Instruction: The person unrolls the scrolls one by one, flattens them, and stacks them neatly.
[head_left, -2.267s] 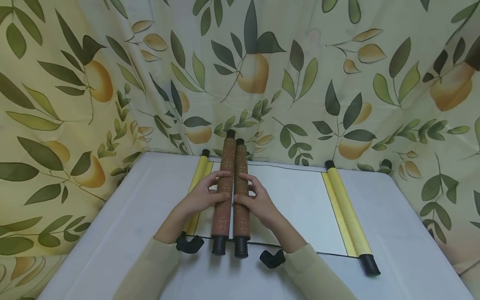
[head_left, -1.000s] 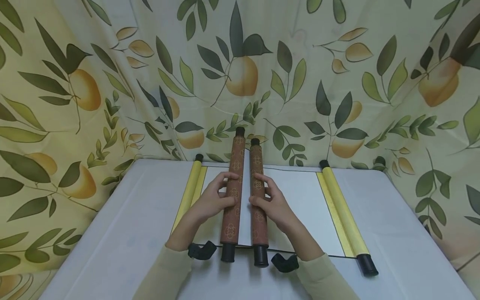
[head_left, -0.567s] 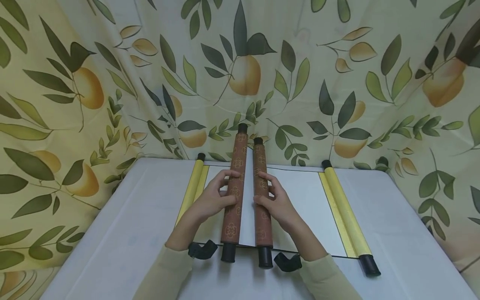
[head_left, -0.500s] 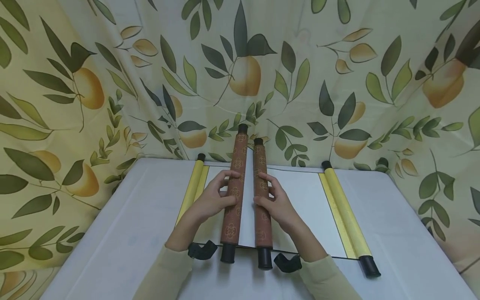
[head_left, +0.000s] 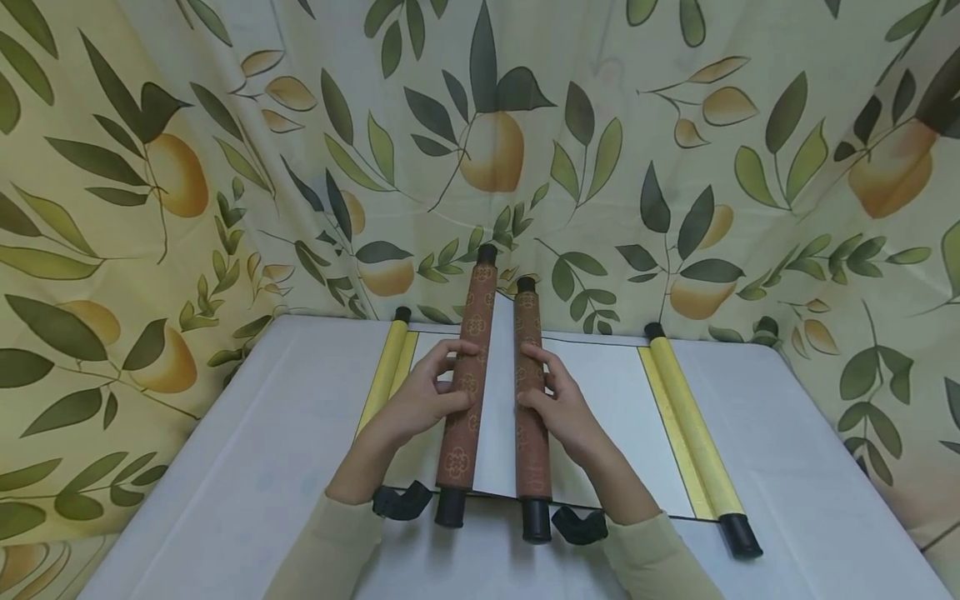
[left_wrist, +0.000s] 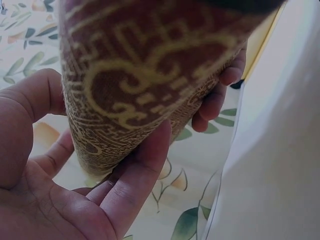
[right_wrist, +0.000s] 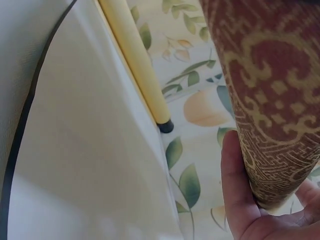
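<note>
A brown patterned scroll with black end knobs is held above the table by both hands. Its left roller (head_left: 465, 446) is gripped by my left hand (head_left: 420, 400), thumb on the near face and fingers on the far part. My right hand (head_left: 566, 408) holds the right roller (head_left: 534, 462) the same way. Between the rollers shows a narrow strip of white paper (head_left: 498, 400), widening toward me. Gold curling motifs cover the roller cloth (left_wrist: 135, 90) in the left wrist view. In the right wrist view, a finger (right_wrist: 235, 175) lies against the right roller.
Beneath lies a second scroll, spread out, its white sheet (head_left: 607, 408) black-edged. Its yellow rollers stand at the left (head_left: 382, 367) and right (head_left: 693, 421). The white-covered table (head_left: 262, 417) meets a fruit-patterned curtain (head_left: 585, 183). Black pieces (head_left: 403, 502) sit at both wrists.
The two brown rollers began side by side and have moved apart, the right one shifting rightward. A strip of white paper has come into view between them. Both hands keep their grip.
</note>
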